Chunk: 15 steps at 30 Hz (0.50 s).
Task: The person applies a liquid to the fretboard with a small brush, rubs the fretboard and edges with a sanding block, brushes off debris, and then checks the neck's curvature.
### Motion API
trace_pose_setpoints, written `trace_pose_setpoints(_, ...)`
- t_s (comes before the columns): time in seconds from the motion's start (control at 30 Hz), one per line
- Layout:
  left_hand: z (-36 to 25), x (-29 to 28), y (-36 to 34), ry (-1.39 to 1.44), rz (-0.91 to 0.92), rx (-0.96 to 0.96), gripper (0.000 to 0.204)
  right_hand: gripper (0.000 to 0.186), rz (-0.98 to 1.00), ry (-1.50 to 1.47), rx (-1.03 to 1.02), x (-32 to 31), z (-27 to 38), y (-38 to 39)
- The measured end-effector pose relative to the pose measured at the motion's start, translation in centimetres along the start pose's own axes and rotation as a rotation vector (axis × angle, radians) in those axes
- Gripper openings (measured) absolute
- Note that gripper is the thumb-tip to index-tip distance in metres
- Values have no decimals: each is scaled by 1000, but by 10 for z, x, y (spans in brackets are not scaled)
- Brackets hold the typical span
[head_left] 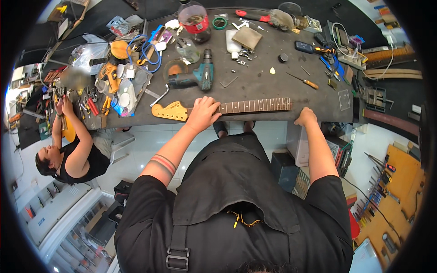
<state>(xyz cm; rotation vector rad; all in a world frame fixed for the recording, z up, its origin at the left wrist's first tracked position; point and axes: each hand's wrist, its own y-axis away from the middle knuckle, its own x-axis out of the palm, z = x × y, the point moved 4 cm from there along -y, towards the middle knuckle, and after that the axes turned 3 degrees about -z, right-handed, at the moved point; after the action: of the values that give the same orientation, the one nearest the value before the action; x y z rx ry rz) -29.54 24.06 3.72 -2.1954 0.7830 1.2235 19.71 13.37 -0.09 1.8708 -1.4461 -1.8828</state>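
A guitar neck (255,106) lies along the front of the dark workbench, its pale wooden headstock (169,110) to the left and its dark fretboard facing up. My left hand (203,113) grips it where headstock and fretboard meet, fingers laid across the wood. The headstock holes carry no tuners. Beyond the far end of the fretboard, my right hand (306,116) rests at the bench edge, apart from the neck. Its fingers are curled in, and whatever they may hold is hidden.
Behind the neck lie a teal cordless drill (200,75), a hex key (229,82) and a screwdriver (306,82). A large bottle (195,20) and a red-handled power tool (266,18) stand farther back. Tools clutter the left side, where another person (77,154) works.
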Motion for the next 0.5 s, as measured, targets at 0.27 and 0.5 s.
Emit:
trace_pose_setpoints(0.27,-63,58,-69,40,13,108,48,85,25,29,0,-7,7,5)
trace_pose_setpoints(0.5,-48,43,-60,22,8,122,49,79,26,5,-6,-5,19,7)
